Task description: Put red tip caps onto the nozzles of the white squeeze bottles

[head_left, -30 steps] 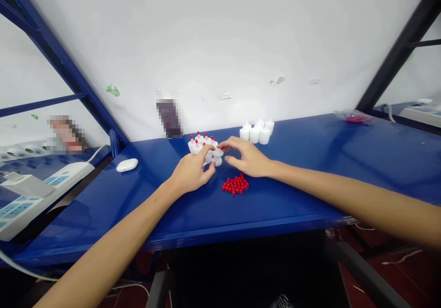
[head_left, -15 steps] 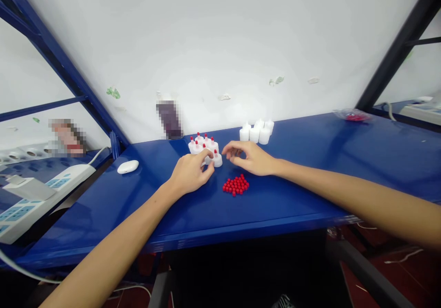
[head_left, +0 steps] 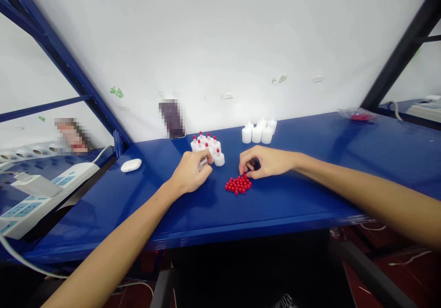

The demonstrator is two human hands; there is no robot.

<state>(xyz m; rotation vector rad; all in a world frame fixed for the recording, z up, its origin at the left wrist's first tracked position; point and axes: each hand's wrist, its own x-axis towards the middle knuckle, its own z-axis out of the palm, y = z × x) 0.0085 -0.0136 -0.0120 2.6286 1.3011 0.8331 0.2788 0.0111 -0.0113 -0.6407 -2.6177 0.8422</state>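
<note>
My left hand curls its thumb and index finger around a small white bottle, which the fingers mostly hide. Just beyond it stand several white squeeze bottles with red caps on their nozzles, upright in a close group. My right hand is at the far right edge of a flat cluster of small red caps. Its thumb and index fingertips close on one cap there, partly covered by the fingers.
Several white bottles without red caps stand near the wall. A phone leans on the wall. A white oval case and a power strip lie left; a plastic bag with red pieces lies far right on the blue table.
My right hand has moved from beside the red-capped bottles right and toward me, down to the red caps, and its fingers have closed. My left hand stays almost in place.
</note>
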